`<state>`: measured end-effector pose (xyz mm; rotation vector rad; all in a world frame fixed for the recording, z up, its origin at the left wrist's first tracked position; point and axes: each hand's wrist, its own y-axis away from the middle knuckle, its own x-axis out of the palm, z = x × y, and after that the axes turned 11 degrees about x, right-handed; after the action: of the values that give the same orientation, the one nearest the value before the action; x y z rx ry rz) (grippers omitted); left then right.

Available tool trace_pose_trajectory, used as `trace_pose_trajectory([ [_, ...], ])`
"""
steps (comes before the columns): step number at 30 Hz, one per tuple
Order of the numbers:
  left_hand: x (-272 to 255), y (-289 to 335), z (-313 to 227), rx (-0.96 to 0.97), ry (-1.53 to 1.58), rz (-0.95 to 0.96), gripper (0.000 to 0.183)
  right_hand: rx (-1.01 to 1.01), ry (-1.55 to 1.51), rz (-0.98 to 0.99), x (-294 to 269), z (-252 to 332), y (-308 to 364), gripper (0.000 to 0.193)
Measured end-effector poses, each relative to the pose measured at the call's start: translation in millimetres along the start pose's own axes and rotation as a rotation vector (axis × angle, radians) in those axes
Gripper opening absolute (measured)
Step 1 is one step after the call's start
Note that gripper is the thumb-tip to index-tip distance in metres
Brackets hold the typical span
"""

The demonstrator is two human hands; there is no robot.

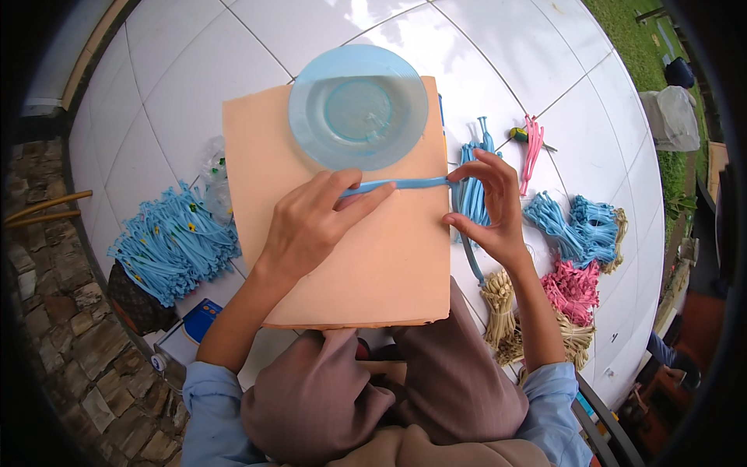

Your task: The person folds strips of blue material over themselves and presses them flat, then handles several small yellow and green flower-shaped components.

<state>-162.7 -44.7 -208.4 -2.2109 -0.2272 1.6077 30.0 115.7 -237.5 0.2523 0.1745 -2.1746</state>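
Nearside of translucent blue plate: left hand pinching flat blue strip; right hand beside strip, thumb, forefinger wide.

The sleeves are light blue — the trousers creased, dusty mauve.

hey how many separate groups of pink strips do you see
2: a small group across the screwdriver, a larger one below the rightmost blue bundles. More may be hidden.
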Motion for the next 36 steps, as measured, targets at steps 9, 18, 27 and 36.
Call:
trace_pose_trajectory([
  [9, 3, 3, 0, -0.039, 0.027, 0.025, 0.044, -0.142, -0.03, -0.127, 13, -18, 12, 0.067],
  [18, 3, 1, -1, -0.031, 0.062, -0.053, 0.043, -0.215, 0.88, 0.036, 10, 28, 3, 0.061],
  [27, 5, 2, 0, -0.012, 0.028, -0.036, 0.045, -0.224, 0.978, 0.061, 10, 30, 0, 0.061],
  [36, 5, 2, 1, -0.008, 0.024, -0.036, 0.044, -0.227, 0.943, 0.089, 8, 34, -2, 0.062],
])
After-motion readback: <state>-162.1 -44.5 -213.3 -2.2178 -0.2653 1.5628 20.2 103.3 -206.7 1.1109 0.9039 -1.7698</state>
